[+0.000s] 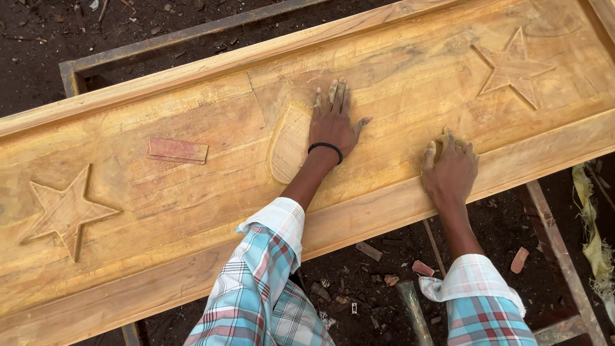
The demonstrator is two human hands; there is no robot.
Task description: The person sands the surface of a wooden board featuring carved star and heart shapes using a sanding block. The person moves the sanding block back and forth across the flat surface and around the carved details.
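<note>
A long carved wooden panel (192, 186) lies across a metal frame, with a raised star (64, 210) at its left and another star (514, 67) at its right. My left hand (333, 122) rests flat and open on the panel's middle, fingers spread, beside a carved oval relief (288, 144); a black band circles the wrist. My right hand (451, 170) presses a folded yellowish pad (442, 140), likely sandpaper, against the panel near its lower raised border.
A small reddish flat piece (178, 150) lies on the panel left of centre. The metal frame (83, 67) shows beyond the top-left edge. Dark ground below holds wood scraps (423, 268), a tool handle (413, 311) and a yellow rag (592, 230).
</note>
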